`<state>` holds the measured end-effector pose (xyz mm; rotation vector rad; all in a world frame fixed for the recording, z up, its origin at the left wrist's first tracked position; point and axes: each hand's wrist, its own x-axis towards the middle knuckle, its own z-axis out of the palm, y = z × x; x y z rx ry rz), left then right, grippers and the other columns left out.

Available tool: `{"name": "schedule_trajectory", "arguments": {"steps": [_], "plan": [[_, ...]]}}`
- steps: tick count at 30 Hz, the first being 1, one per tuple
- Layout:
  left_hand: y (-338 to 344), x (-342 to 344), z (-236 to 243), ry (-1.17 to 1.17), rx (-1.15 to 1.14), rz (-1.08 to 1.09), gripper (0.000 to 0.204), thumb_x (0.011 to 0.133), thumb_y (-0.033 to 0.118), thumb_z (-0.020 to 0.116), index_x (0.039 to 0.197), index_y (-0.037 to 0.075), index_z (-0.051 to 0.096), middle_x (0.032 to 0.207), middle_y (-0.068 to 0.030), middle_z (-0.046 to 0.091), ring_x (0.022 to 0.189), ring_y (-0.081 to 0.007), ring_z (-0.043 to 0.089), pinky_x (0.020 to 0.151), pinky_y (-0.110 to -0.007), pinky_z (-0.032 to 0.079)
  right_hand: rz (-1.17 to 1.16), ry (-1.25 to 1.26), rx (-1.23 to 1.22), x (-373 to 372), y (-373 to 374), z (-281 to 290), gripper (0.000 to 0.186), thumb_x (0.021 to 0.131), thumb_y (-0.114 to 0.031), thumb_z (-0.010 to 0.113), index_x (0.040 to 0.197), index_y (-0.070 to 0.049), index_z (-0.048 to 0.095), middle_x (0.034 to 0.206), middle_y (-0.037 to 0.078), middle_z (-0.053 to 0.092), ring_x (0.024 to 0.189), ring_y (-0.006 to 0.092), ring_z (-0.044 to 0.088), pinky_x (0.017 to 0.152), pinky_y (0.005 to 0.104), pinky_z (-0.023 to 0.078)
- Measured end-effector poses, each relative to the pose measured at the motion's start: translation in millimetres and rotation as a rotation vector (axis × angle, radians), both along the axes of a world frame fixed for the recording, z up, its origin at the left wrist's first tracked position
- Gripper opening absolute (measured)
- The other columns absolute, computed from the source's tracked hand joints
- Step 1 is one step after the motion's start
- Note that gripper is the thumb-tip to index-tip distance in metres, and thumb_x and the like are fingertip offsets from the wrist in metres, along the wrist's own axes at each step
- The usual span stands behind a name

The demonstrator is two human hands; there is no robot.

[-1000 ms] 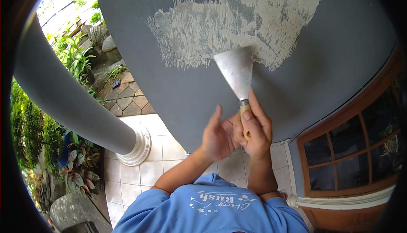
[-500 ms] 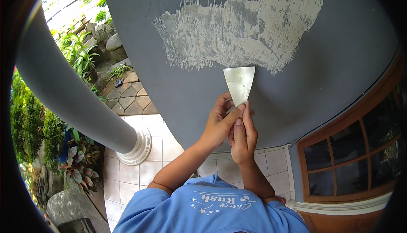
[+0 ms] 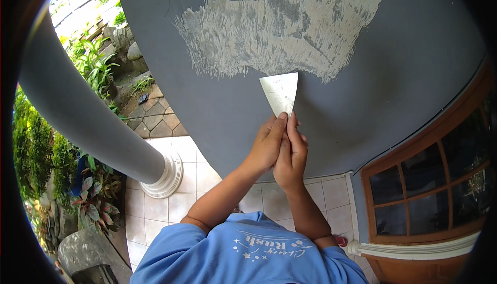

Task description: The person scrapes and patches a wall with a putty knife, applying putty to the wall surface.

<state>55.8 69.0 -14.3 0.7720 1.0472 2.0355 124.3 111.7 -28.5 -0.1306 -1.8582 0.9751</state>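
Note:
Both of my hands grip one putty knife, whose wide pale metal blade points up and away from me. My left hand is closed round its lower end with the thumb on the base of the blade. My right hand is closed against the left one, a finger stretched up along the blade's right side. The handle is hidden by my fingers. Just beyond the blade's top edge is a rough, streaked off-white putty patch on the grey wall. Whether the blade touches the wall I cannot tell.
A grey round column with a white moulded base stands at left, garden plants behind it. At right is a wooden-framed window. Pale floor tiles lie below, with stone paving further out.
My hands and the putty knife have shifted slightly up and left in the picture. The patch and wall edge have moved the same way, and my hands are drawn closer together.

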Motion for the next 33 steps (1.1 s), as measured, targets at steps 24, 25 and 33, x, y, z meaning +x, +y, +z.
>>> {"name": "schedule_trajectory", "arguments": {"steps": [24, 25, 33], "plan": [[-16, -39, 34, 0.053, 0.041, 0.092, 0.050, 0.102, 0.042, 0.035, 0.090, -0.001, 0.057, 0.068, -0.0147, 0.065, 0.065, -0.0237, 0.068, 0.061, -0.029, 0.055, 0.154, -0.094, -0.066, -43, -7, 41, 0.048, 0.096, -0.008, 0.036, 0.139, 0.011, 0.032, 0.104, 0.030, 0.062, 0.093, 0.0410, 0.065, 0.079, 0.0402, 0.050], [-17, -39, 39, 0.043, 0.077, 0.085, 0.050, 0.102, 0.042, 0.035, 0.090, -0.001, 0.058, 0.068, -0.0148, 0.065, 0.065, -0.0236, 0.068, 0.061, -0.029, 0.055, 0.151, -0.094, -0.067, -39, -8, 40, 0.048, 0.096, -0.008, 0.036, 0.139, 0.011, 0.032, 0.104, 0.030, 0.062, 0.093, 0.0410, 0.065, 0.079, 0.0402, 0.050], [-17, -30, 5, -0.066, -0.066, -0.150, 0.052, 0.102, 0.044, 0.035, 0.089, 0.000, 0.060, 0.068, -0.0126, 0.065, 0.061, -0.0180, 0.064, 0.059, -0.028, 0.053, -0.172, -0.295, 0.002, -18, -24, 2, 0.052, 0.095, -0.006, 0.037, 0.142, 0.012, 0.026, 0.100, 0.028, 0.061, 0.086, 0.0380, 0.065, 0.073, 0.0421, 0.050]]}}
